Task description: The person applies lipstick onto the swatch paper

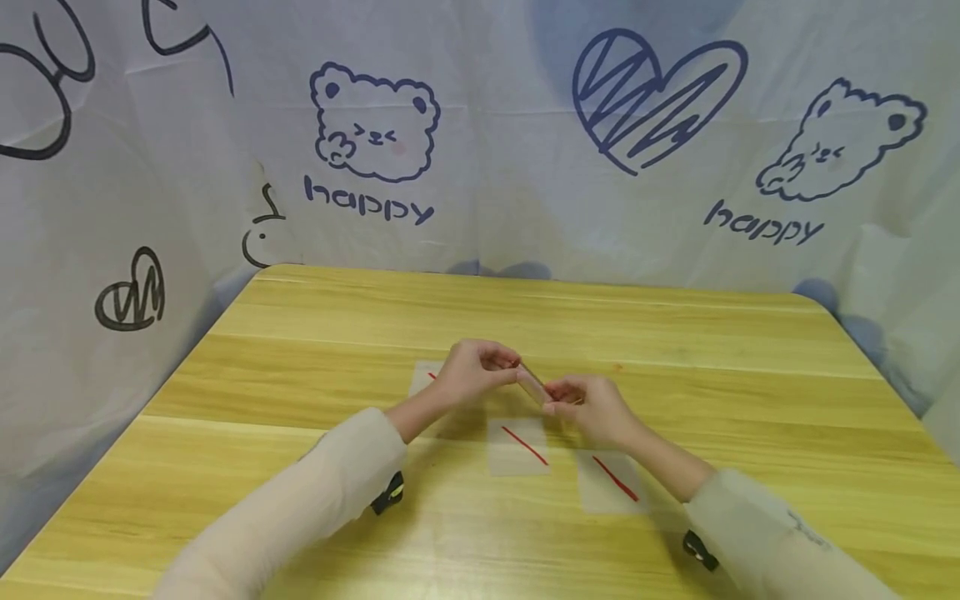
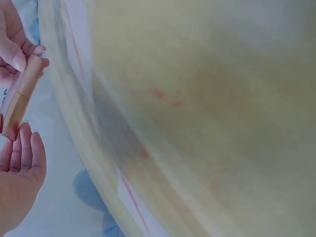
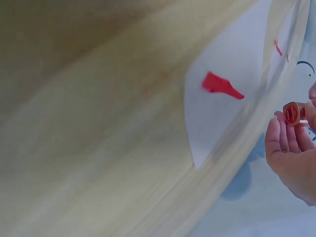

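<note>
My left hand (image 1: 472,371) and right hand (image 1: 600,408) meet above the middle of the table (image 1: 420,550). Between them is a slim gold lipstick tube (image 1: 534,387), tilted down to the right. Left fingers and thumb pinch its upper end; the right ones pinch the lower end. In the left wrist view the closed tube (image 2: 22,94) shows a thin seam around its body. One squarish end of the tube (image 3: 291,113), with a red oval on it, faces the right wrist camera.
White paper squares, each with a red stroke, lie below the hands: a middle sheet (image 1: 506,458), a right sheet (image 1: 600,500) and a left sheet (image 1: 420,379) partly behind the left hand. Beyond the table's far edge hangs a white cloth (image 1: 510,217) with drawn bears and hearts.
</note>
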A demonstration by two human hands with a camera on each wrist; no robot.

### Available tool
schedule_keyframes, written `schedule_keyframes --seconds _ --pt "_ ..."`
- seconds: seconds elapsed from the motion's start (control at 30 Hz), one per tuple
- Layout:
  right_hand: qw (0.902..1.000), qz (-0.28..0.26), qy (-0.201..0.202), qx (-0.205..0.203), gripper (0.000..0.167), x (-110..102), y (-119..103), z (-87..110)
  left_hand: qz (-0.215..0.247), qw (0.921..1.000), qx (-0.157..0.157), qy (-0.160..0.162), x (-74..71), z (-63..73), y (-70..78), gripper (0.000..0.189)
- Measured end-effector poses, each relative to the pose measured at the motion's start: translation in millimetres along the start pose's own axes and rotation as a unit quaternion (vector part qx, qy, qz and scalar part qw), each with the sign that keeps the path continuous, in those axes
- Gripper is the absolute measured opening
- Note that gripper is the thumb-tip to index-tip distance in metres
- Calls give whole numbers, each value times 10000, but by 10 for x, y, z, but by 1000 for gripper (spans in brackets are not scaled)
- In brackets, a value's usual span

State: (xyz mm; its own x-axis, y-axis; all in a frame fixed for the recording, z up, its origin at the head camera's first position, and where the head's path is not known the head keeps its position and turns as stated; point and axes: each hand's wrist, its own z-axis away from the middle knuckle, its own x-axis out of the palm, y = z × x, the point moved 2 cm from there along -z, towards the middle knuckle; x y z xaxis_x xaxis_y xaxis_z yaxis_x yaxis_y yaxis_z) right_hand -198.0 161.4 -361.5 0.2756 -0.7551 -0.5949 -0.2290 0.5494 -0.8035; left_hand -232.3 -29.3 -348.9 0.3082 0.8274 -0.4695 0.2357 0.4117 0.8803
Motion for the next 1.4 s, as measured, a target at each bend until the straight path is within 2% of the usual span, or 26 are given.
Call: schedule_keyframes --seconds 0.1,0.3,0.63,0.83,1.07,1.4 --pt "9999 -29 10 136 26 -22 13 -74 -16 9999 54 106 -3 -69 56 26" --pt "9998 -189 73 82 23 -48 23 -247 -76 9996 155 241 -26 -186 154 26" --pt "9986 -201 325 353 23 -40 38 -465 -293 9982 348 397 -10 -355 205 24" --pt "9989 48 444 133 20 -43 60 -526 -532 9969 461 338 11 -405 174 22" --pt "9986 139 497 110 17 -43 57 -544 -581 9963 525 354 63 -437 156 21" --pt "9980 252 410 421 16 -8 119 -560 -677 9952 617 338 127 -430 118 20"
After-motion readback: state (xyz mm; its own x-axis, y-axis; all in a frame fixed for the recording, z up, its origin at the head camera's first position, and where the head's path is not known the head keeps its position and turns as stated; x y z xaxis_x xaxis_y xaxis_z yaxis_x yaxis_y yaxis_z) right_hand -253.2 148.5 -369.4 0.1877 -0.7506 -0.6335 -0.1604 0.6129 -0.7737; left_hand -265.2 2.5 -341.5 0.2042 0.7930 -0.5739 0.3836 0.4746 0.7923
